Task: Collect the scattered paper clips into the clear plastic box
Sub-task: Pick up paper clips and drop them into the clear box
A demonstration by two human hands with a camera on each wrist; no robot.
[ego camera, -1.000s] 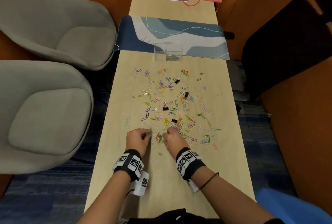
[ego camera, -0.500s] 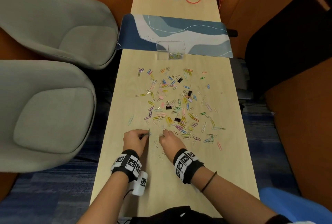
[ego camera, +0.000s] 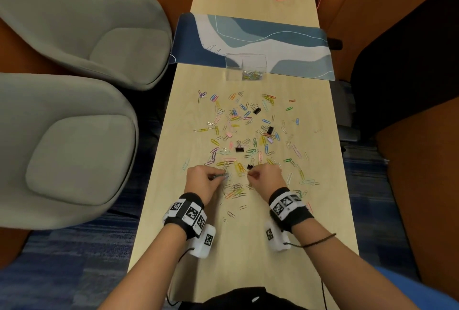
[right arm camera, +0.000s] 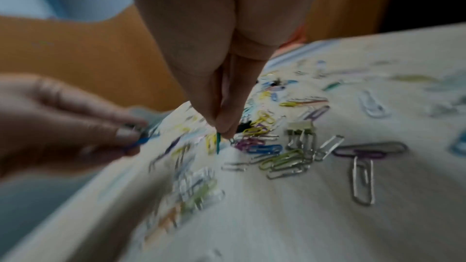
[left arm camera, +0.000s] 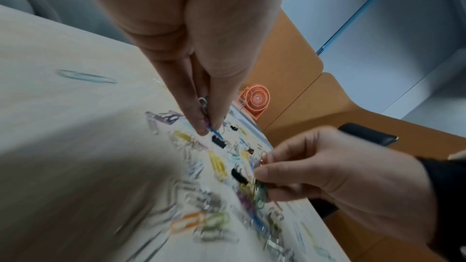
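Hands work near our edge of the pale wood table (ego camera: 323,210). We see the left hand (ego camera: 202,180) pinch wire paper clips (left arm camera: 205,107); the right hand (ego camera: 268,176) pinches a looped bunch of clips (left arm camera: 259,192).

The counter (ego camera: 323,185) is pale wood-grain with a smooth matt face. The paper clips (ego camera: 238,140) are thin wire, some bare shiny metal, others coated in bright colour (plastic, by the look), and the clear plastic box (ego camera: 246,67) is glossy and see-through.
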